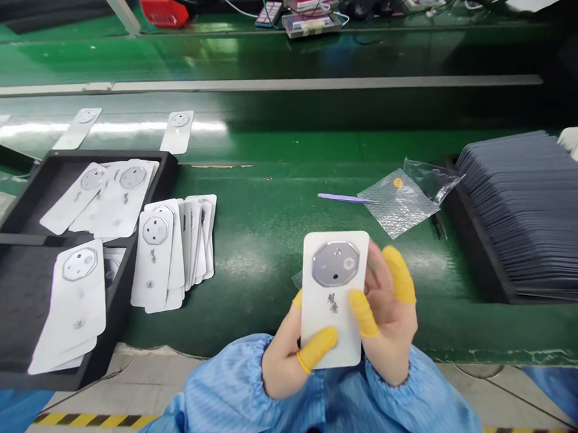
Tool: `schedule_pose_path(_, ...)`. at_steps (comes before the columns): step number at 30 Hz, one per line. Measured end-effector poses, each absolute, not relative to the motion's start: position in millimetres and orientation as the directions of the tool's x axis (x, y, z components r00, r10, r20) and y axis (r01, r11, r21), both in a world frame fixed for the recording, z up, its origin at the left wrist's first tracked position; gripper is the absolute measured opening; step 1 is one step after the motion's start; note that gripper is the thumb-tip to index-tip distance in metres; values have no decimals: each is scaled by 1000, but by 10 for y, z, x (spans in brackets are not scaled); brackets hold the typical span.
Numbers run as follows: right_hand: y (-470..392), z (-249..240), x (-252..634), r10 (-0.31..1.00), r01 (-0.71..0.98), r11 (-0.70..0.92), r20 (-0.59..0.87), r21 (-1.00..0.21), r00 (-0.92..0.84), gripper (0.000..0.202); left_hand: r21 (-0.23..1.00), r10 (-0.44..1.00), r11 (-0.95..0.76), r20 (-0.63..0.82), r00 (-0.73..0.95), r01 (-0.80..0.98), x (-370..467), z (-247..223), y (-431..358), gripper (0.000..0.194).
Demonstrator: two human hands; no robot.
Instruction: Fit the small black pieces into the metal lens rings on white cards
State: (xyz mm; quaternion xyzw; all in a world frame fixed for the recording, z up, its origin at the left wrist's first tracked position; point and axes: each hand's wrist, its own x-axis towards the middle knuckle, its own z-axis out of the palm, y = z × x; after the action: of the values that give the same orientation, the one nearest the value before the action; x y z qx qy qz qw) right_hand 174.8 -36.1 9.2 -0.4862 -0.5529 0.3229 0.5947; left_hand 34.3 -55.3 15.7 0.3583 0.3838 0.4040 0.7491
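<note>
A white phone back cover [333, 341] with a silver octagonal camera plate and dark lettering is held upright in front of my body. My left hand [284, 361] grips its lower left edge, the thumb in a yellow finger cot lying on the face. At the right edge my right hand [392, 332] holds the cover too, with its capped thumb on the face and another capped finger sticking out. Beyond the cover lie purple tweezers [345, 198] and a clear bubble bag [396, 203] bearing an orange dot. The fingers behind the cover are hidden.
Fanned white covers [156, 255] lie left on the green bench [247, 279], beside a black divided tray [3, 305] with more covers. Two covers [178, 132] lie farther back. To the right, a black tray [481, 252] carries a row of dark grey sheets [526, 209].
</note>
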Motion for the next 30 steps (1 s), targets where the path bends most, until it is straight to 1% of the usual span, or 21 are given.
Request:
schedule_pose_path(2, -357, 76, 1734, 957, 67, 256, 263, -964, 127, 66, 807, 884, 443, -321, 341, -390, 331, 172, -441, 51)
schedule_pose_path(4, -362, 43, 1711, 972, 80, 220, 225, -972, 63, 57, 811, 900, 427, -337, 278, -399, 325, 205, -304, 40)
schedule_pose_path(6, -367, 2, 1681, 976, 124, 202, 210, -971, 57, 46, 838, 921, 390, -351, 172, -382, 334, 247, -194, 35)
schedule_pose_path(7, -368, -16, 1665, 978, 140, 191, 201, -971, 58, 43, 860, 932, 360, -346, 107, -362, 342, 266, -161, 33)
schedule_pose_path(9, -371, -36, 1641, 981, 148, 183, 190, -972, 33, 44, 911, 956, 279, -294, -2, -304, 349, 291, -141, 29)
schedule_pose_path(11, -379, -38, 1648, 981, 146, 195, 191, -970, -39, 48, 943, 968, 218, -242, -66, -251, 320, 280, -161, 26)
schedule_pose_path(13, -397, -44, 1702, 977, 211, 208, 192, -955, -92, 55, 955, 963, 208, -237, -128, -210, 236, 232, -182, 27)
schedule_pose_path(15, -422, -87, 1799, 971, 403, 240, 224, -883, -86, 63, 957, 945, 235, -265, -190, -170, 100, 164, -173, 29)
schedule_pose_path(16, -434, -128, 1857, 965, 525, 253, 250, -813, -78, 62, 958, 935, 247, -275, -224, -146, 20, 132, -155, 30)
schedule_pose_path(17, -443, -180, 1916, 957, 632, 265, 278, -728, -80, 56, 963, 927, 248, -268, -261, -108, -62, 107, -130, 30)
schedule_pose_path(18, -449, -239, 1970, 948, 704, 281, 302, -652, -98, 48, 973, 925, 225, -229, -303, -48, -142, 91, -102, 30)
schedule_pose_path(19, -451, -300, 2017, 940, 736, 303, 318, -605, -125, 40, 983, 926, 179, -155, -345, 39, -216, 83, -74, 33)
schedule_pose_path(21, -439, -399, 2081, 924, 713, 357, 340, -603, -175, 34, 966, 923, 67, 35, -382, 249, -328, 84, -30, 50)
schedule_pose_path(22, -428, -427, 2100, 914, 681, 387, 356, -621, -195, 34, 942, 930, 35, 92, -356, 335, -359, 88, -18, 56)
schedule_pose_path(23, -417, -438, 2113, 905, 651, 412, 372, -638, -207, 35, 922, 950, 34, 90, -300, 386, -371, 91, -15, 56)
schedule_pose_path(24, -407, -434, 2124, 897, 629, 428, 389, -649, -210, 36, 912, 973, 63, 35, -230, 405, -362, 91, -19, 50)
schedule_pose_path(25, -399, -417, 2136, 891, 617, 439, 404, -653, -206, 36, 910, 987, 114, -59, -147, 398, -332, 88, -29, 45)
schedule_pose_path(27, -390, -359, 2173, 875, 603, 468, 433, -645, -216, 38, 913, 970, 219, -242, 24, 346, -222, 79, -60, 42)
schedule_pose_path(28, -387, -325, 2199, 862, 597, 492, 449, -633, -235, 39, 914, 949, 258, -301, 97, 313, -150, 74, -77, 42)
schedule_pose_path(30, -375, -253, 2253, 832, 587, 547, 465, -597, -303, 41, 920, 916, 299, -351, 195, 253, 1, 65, -107, 37)
